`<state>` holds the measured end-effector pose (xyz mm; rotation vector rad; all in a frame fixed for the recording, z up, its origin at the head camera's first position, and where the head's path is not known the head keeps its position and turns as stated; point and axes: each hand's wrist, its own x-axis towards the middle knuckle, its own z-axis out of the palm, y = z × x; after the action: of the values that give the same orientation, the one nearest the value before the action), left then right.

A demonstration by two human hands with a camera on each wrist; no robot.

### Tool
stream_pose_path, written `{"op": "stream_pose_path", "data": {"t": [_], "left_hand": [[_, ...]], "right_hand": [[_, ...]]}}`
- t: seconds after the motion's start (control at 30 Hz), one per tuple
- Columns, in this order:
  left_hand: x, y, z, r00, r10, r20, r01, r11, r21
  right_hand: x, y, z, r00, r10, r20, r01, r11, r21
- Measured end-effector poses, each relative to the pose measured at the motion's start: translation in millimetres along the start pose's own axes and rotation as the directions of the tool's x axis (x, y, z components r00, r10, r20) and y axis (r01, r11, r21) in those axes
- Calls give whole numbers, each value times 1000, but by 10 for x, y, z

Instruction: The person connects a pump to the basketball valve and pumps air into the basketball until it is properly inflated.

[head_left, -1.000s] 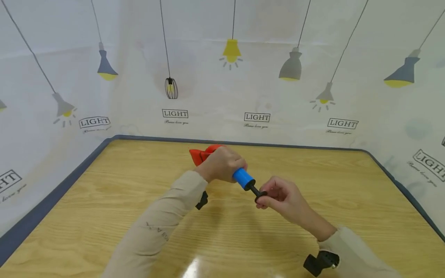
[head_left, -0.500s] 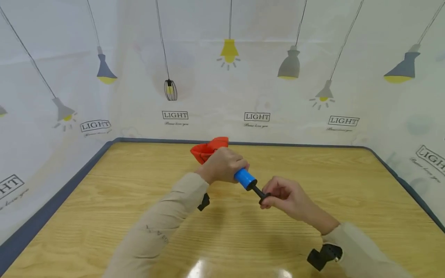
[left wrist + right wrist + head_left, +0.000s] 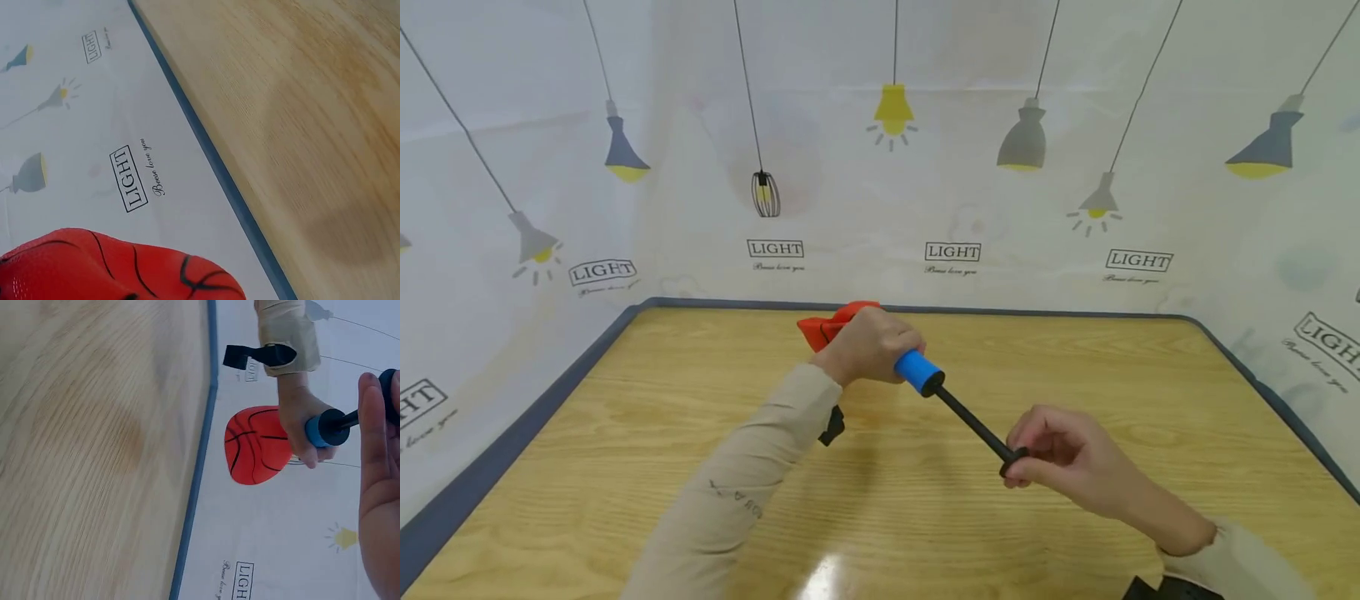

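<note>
My left hand (image 3: 871, 343) grips the blue barrel of a hand pump (image 3: 916, 369) above the table. A limp red ball with black basketball lines (image 3: 818, 332) shows just beyond that hand. In the right wrist view the ball (image 3: 256, 447) looks dented and partly filled; its join with the pump is hidden behind the left hand. The black plunger rod (image 3: 973, 423) stands far out of the barrel. With thumb and fingers, my right hand (image 3: 1078, 462) pinches the round black handle (image 3: 1013, 462) at the rod's end. Only the ball (image 3: 112, 269) appears low in the left wrist view.
The wooden table (image 3: 647, 467) lies under both hands, with a dark blue edge strip (image 3: 1037, 313) at its back and sides. Behind it rises a white backdrop (image 3: 842, 200) printed with lamps. A black wrist device (image 3: 1172, 588) sits at the right sleeve.
My right hand has moved down and right, drawing the plunger well out of the barrel. The left hand and ball shifted slightly, and the ball's visible folds changed shape.
</note>
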<state>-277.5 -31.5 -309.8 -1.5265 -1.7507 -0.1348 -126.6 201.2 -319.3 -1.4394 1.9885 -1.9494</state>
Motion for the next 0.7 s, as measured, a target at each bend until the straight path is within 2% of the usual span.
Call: {"op": "stream_pose_path", "data": {"t": [0.13, 0.23, 0.37, 0.53, 0.7], "left_hand": [[28, 48, 5, 1000, 3, -1, -3, 1000, -16], [66, 96, 24, 1000, 11, 8, -11, 1000, -21], [82, 105, 38, 999, 22, 26, -22, 1000, -9], [-4, 18, 5, 998, 0, 62, 0, 1000, 7], [-159, -94, -57, 995, -58, 77, 55, 998, 32]], "right_hand": [[69, 55, -79, 999, 7, 43, -4, 998, -69], [187, 174, -100, 997, 79, 22, -75, 989, -126], [277, 304, -74, 998, 66, -25, -68, 989, -129], [202, 208, -26, 995, 67, -70, -76, 989, -126], [23, 45, -36, 997, 71, -2, -71, 995, -73]]}}
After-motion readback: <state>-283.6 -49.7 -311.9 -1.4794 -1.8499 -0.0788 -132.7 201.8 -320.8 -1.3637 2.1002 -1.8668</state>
